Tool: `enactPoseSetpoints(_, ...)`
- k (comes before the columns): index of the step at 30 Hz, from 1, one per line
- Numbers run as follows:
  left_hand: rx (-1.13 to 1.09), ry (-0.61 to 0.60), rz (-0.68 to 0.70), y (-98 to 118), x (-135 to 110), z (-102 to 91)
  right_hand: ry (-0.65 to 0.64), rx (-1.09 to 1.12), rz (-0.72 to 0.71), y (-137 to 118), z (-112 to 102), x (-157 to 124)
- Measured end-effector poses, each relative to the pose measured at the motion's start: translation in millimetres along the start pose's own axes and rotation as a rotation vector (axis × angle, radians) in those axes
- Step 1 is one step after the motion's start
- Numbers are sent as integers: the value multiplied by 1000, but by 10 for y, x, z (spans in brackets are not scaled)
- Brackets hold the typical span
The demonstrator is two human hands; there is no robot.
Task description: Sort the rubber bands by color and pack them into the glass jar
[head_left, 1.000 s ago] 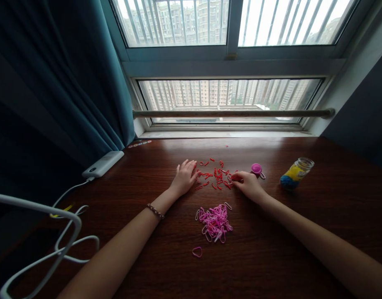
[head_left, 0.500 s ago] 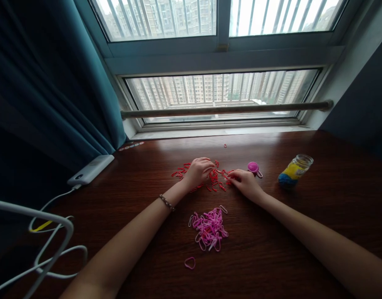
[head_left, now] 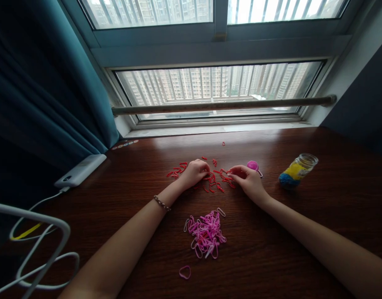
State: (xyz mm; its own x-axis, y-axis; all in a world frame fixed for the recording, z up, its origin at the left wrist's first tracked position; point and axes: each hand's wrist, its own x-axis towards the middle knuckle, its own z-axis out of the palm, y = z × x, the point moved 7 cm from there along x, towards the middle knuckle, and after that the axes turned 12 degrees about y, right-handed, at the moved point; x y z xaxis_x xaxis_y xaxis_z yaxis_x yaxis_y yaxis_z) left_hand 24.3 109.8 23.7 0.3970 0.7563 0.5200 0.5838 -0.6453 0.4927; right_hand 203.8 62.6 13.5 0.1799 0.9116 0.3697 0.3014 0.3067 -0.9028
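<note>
Small red rubber bands lie scattered around both of my hands on the brown table. My left hand, a braided bracelet on its wrist, rests among them with the fingers curled down; what is under the fingertips is hidden. To the right, my right hand has thumb and index finger pinched together at the edge of the red bands. Whatever lies between those fingertips is too small to name. Nearer to me is a heap of pink rubber bands, with one loose pink band in front of it.
A pink round lid-like piece lies beyond my right hand. Farther right, a glass jar with yellow and blue on it leans at a tilt. On the left are a white power bank, white cables and a blue curtain.
My hands have moved slightly apart, the left one leftward and the right one a little rightward. More red bands show between them. The view has shifted slightly.
</note>
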Motion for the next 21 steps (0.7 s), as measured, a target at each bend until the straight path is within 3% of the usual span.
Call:
enactPoseSetpoints(4,-86,23,-97,-89,4,-54,35,36,-47,-171,-33,-53)
enactPoseSetpoints(6,-161,37,-120,-120,17,-93,-34,43,-120,-368,24,-159)
enactPoseSetpoints(12,-449,18,-268,-225,41,-142,-598,79,-355,-901,401,-737)
enactPoseSetpoints(14,-520,-13,-306,-254,53,-156,-671,69,-402,-935,433,-820)
enactPoseSetpoints(17,-497,-12,-298,-334,100,-274,-483,14,-386,-823,333,-653)
enactPoseSetpoints(21,-163,175,-286,-586,95,-628,-181,-133,-309,-519,185,-251)
